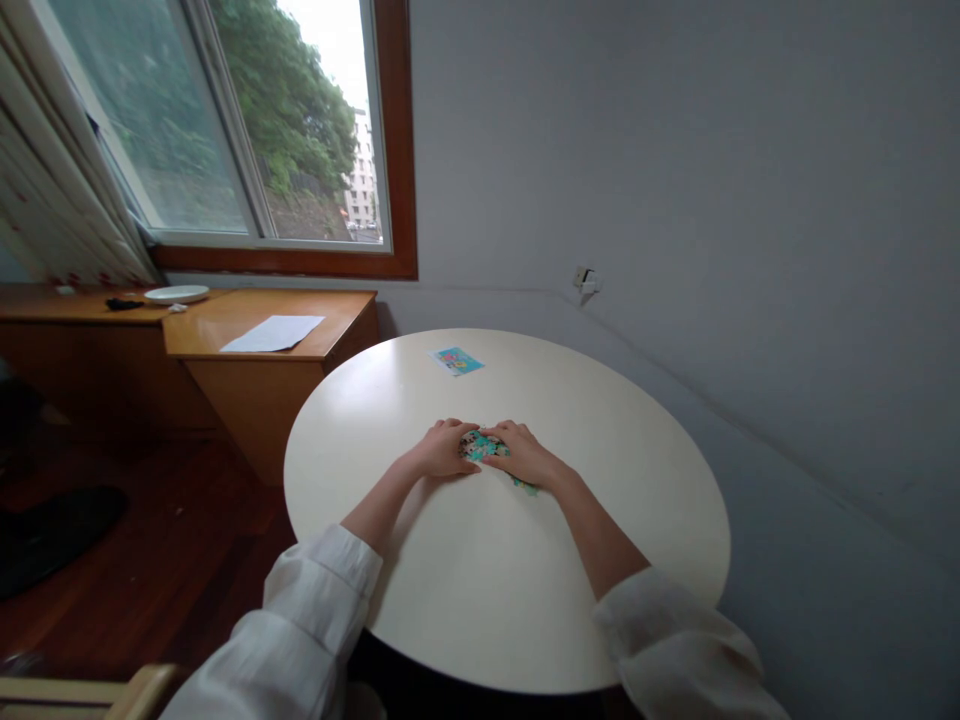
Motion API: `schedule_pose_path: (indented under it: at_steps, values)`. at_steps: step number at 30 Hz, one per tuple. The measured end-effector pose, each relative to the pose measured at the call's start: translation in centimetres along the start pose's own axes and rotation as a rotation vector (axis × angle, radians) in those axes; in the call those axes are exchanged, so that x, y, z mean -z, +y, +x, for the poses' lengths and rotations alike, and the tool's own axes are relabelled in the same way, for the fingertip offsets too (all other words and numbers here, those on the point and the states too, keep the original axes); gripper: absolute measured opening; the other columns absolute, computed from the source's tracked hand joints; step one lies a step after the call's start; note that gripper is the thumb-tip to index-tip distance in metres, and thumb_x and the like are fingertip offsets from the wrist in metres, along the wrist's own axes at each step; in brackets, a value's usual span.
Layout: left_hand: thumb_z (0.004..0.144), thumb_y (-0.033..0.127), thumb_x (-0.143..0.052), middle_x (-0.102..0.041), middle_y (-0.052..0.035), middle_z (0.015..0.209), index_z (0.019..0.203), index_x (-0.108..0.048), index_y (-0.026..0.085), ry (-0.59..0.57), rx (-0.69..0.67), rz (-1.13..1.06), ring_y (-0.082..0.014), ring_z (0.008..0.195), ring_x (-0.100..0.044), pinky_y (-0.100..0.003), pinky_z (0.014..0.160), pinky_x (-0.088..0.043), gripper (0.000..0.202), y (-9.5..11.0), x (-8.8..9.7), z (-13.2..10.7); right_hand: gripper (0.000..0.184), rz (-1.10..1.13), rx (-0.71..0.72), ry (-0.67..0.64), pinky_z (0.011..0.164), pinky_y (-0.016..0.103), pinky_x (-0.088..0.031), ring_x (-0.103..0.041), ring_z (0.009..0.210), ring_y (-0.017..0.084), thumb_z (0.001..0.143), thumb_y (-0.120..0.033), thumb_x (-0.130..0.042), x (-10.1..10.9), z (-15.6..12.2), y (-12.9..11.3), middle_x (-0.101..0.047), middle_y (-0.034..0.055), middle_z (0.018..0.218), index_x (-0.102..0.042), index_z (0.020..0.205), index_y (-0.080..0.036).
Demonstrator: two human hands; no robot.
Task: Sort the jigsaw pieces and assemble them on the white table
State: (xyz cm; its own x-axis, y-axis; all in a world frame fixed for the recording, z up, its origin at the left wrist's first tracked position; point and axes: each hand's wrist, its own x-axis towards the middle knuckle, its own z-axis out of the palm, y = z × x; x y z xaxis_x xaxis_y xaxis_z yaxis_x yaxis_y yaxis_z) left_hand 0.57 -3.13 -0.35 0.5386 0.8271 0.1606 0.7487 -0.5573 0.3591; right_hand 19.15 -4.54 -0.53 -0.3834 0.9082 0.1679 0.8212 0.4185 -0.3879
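A small heap of jigsaw puzzle pieces, teal and pale brown, lies on the round white table. My left hand curves around the heap's left side, its thumb at the near edge. From the right, my right hand cups the same heap with bent fingers. Together the two hands enclose the pieces, and their fingers hide part of the heap. A few greenish pieces stick out beneath my right wrist. Farther back on the table lies a colourful picture card, mostly blue.
Left of the table stands a wooden desk bearing a paper sheet and a white plate. A wall socket with a plug sits behind the table. Part of a wooden chair shows at lower left.
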Motion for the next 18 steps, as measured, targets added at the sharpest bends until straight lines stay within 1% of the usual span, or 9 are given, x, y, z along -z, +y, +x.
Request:
schedule_pose_path:
  at_steps: [4,6,10,14,16,18]
  values:
    - [0.066,0.021,-0.058,-0.059,-0.0083,0.098,0.11,-0.057,0.018,0.081,-0.046,-0.052,-0.0196,0.088,-0.055,-0.029,0.082,-0.043,0.044,-0.2,-0.8,0.5,0.028,0.036,0.05,0.099,0.083,0.028,-0.039,-0.053,0.089,0.017,0.074,-0.021,-0.058,-0.5,0.4,-0.2,-0.058,0.0072,0.096,-0.061,0.101,-0.017]
    - [0.067,0.017,-0.055,-0.06,-0.0071,0.093,0.104,-0.06,0.018,0.12,-0.064,-0.076,-0.0172,0.082,-0.056,-0.027,0.078,-0.044,0.037,-0.1,-1.2,0.7,0.022,0.037,0.053,0.132,0.078,0.026,-0.041,-0.054,0.084,0.016,0.074,-0.018,-0.058,-0.8,0.5,-0.4,-0.059,0.0064,0.089,-0.063,0.095,-0.016]
    - [0.069,0.017,-0.053,-0.061,-0.0069,0.088,0.096,-0.063,0.016,0.174,-0.069,-0.125,-0.0155,0.077,-0.056,-0.025,0.073,-0.045,0.029,0.0,-1.4,0.8,0.012,0.085,0.059,0.201,0.072,0.025,-0.043,-0.057,0.077,0.015,0.074,-0.016,-0.058,-1.2,0.8,-0.7,-0.062,0.0056,0.082,-0.065,0.084,-0.016]
    - [0.07,0.009,-0.047,-0.063,-0.0046,0.081,0.089,-0.065,0.015,0.231,-0.029,-0.181,-0.0135,0.073,-0.056,-0.024,0.07,-0.045,0.026,0.3,-1.4,0.9,0.012,0.162,0.069,0.278,0.071,0.025,-0.045,-0.06,0.074,0.015,0.074,-0.013,-0.057,-1.3,1.1,-0.9,-0.066,0.0049,0.08,-0.065,0.082,-0.017]
    - [0.069,0.005,-0.045,-0.064,-0.0039,0.078,0.085,-0.065,0.014,0.278,0.011,-0.207,-0.0126,0.07,-0.056,-0.023,0.069,-0.045,0.027,0.5,-1.3,1.0,0.015,0.195,0.07,0.32,0.071,0.026,-0.046,-0.062,0.075,0.015,0.075,-0.014,-0.054,-1.1,1.1,-1.1,-0.068,0.0038,0.082,-0.066,0.084,-0.019]
    - [0.069,0.004,-0.045,-0.063,-0.0038,0.076,0.081,-0.065,0.014,0.338,0.044,-0.242,-0.0119,0.068,-0.056,-0.023,0.067,-0.045,0.025,0.6,-1.1,1.1,0.018,0.228,0.064,0.366,0.074,0.026,-0.046,-0.063,0.079,0.016,0.077,-0.015,-0.051,-0.9,1.0,-1.3,-0.069,0.0035,0.086,-0.066,0.087,-0.02]
